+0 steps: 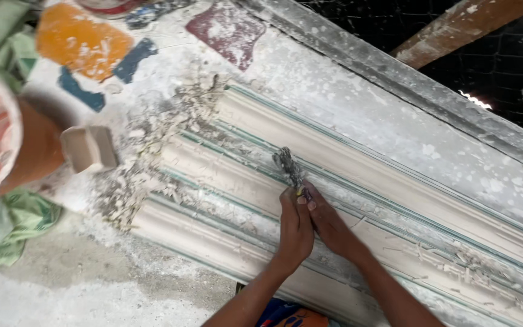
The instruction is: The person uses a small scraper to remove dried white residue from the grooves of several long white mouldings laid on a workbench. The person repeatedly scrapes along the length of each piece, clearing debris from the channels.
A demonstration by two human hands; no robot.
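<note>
Both my hands, left hand [295,227] and right hand [329,225], squeeze tight around one brush [289,168]. I should sweep along the molding [394,212] grooves, pushing crumbs [143,163] away gently.

A plaster-casting workshop, rough and dusty. A long moulded plaster cornice [358,200] with stepped ridges and grooves lies on a white-crusted bench [346,97], with heaps of plaster scrapings [152,145] piled at its end and along its channels. The bench surface shows patches of orange, red and blue under the dried plaster. Wire mesh [503,72] and a bare wooden beam [455,30] close off the dark space behind
</note>
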